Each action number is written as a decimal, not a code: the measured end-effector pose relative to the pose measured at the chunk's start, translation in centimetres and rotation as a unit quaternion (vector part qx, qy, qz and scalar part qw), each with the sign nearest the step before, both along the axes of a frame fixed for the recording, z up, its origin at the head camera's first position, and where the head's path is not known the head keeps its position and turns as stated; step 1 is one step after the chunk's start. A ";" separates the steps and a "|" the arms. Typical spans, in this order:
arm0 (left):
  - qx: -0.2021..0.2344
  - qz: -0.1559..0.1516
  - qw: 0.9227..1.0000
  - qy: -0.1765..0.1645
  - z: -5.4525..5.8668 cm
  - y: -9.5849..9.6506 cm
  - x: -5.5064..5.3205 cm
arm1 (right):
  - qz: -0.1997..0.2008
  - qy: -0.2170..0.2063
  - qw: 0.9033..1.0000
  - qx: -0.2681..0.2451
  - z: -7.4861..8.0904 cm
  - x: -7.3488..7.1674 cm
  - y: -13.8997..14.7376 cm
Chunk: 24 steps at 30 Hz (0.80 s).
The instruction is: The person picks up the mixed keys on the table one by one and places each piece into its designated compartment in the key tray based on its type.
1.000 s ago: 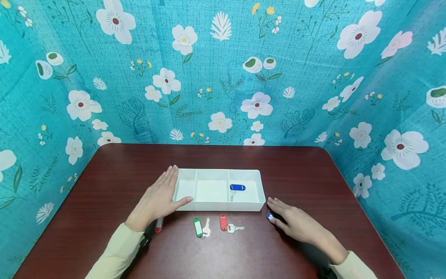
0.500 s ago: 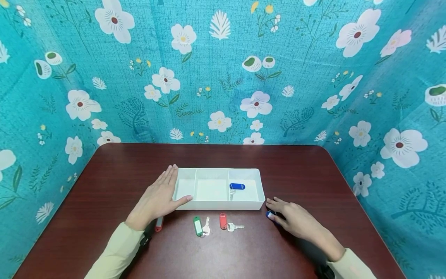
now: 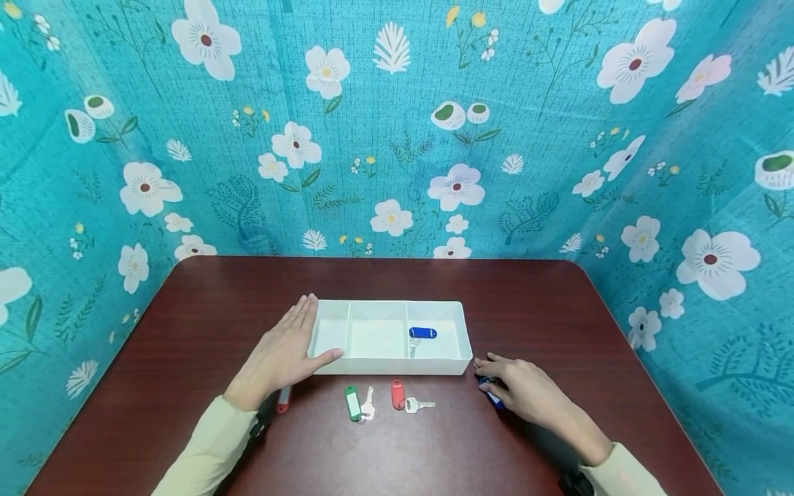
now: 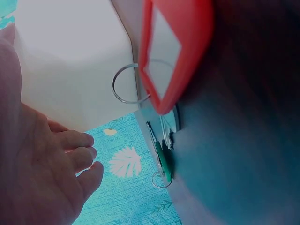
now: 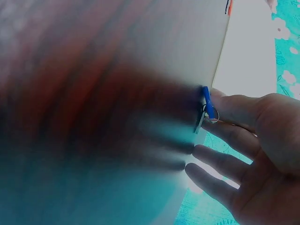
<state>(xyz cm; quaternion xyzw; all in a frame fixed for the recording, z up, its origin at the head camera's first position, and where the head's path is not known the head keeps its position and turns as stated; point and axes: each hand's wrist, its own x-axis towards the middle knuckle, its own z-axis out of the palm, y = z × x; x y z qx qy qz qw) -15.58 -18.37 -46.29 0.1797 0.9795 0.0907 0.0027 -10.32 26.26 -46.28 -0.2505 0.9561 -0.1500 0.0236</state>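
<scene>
My left hand [image 3: 280, 351] lies along the left end of a white divided tray [image 3: 391, 367], fingers straight, thumb over its front edge. A red key tag [image 3: 284, 399] lies partly hidden under the left wrist; in the left wrist view a red tag [image 4: 197, 42] looms close, with its ring. Right of the tray, the fingers of my right hand [image 3: 533, 393] are bent over a blue key tag [image 3: 494, 400]. In the right wrist view, thumb and forefinger pinch the blue tag [image 5: 208, 102], close to the table, its key and ring beside it.
Another blue tag [image 3: 423, 333] with a key lies in the tray's right compartment. In front of the tray are a green tag [image 3: 352, 403] with a key and a red tag [image 3: 398, 395] with a key. Floral cloth [image 3: 397, 138] hangs behind the brown table [image 3: 397, 455].
My right fingers have bent more around the blue tag, which has turned and shifted slightly toward me beneath the thumb. The left hand and the tray have stayed put.
</scene>
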 end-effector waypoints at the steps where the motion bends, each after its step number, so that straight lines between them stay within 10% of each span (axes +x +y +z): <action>1: -0.001 0.000 1.000 -0.001 0.0 0.0 0.0 | -0.001 0.000 1.000 -0.002 0.0 0.0 0.0; 24: 0.005 0.004 1.000 -0.006 0.0 0.0 0.0 | -0.033 -0.003 0.999 -0.011 0.0 -0.4 0.5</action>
